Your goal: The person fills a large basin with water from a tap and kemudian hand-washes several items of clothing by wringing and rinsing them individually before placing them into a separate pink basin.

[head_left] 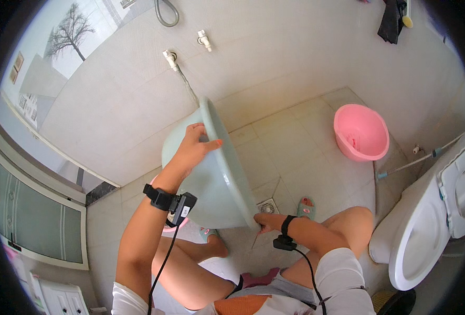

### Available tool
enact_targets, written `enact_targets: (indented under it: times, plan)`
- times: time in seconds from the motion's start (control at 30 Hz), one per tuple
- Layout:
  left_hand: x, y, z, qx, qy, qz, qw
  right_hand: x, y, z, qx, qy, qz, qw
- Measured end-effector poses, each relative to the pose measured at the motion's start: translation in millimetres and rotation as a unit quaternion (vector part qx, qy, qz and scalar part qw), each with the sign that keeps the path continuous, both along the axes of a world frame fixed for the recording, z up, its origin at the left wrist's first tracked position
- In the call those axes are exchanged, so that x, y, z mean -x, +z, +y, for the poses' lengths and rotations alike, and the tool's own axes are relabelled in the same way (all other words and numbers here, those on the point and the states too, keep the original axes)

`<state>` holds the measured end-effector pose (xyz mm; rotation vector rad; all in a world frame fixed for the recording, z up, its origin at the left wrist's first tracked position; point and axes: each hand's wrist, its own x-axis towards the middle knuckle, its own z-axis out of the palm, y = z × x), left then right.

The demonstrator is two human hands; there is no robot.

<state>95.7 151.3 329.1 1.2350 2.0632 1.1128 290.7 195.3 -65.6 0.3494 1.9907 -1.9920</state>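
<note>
A large pale green basin (211, 178) is tipped up on its side in front of me, its opening turned to the right. My left hand (200, 144) lies at the upper part of the basin, fingers on the outer wall and thumb at the rim. At the lower end of the rim, my right hand (268, 222) grips the edge, its fingertips partly hidden. Just beyond my right hand, a square floor drain (266, 206) is set in the tiles. The inside of the basin is mostly out of sight.
A pink basin (361, 132) with something reddish inside stands at the far right. The toilet (426, 236) is near right, with a thin pole (408, 164) beside it. A wall tap (170, 60) has a hose behind the green basin. Cables hang from both wrist devices.
</note>
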Motion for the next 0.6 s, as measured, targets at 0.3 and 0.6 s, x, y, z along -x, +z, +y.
enact_targets:
  times: [0.3, 0.6]
  plan:
    - [90.6, -76.1, -58.3, -0.002, 0.161, -0.264, 0.951, -3.2, 62.2, 88.4, 0.117, -0.553, -0.147, 0.812]
    - [105.2, -203.5, -109.7, 0.150, -0.070, -0.158, 0.973, -5.5, 108.5, 189.1, -0.325, -0.511, -0.152, 0.781]
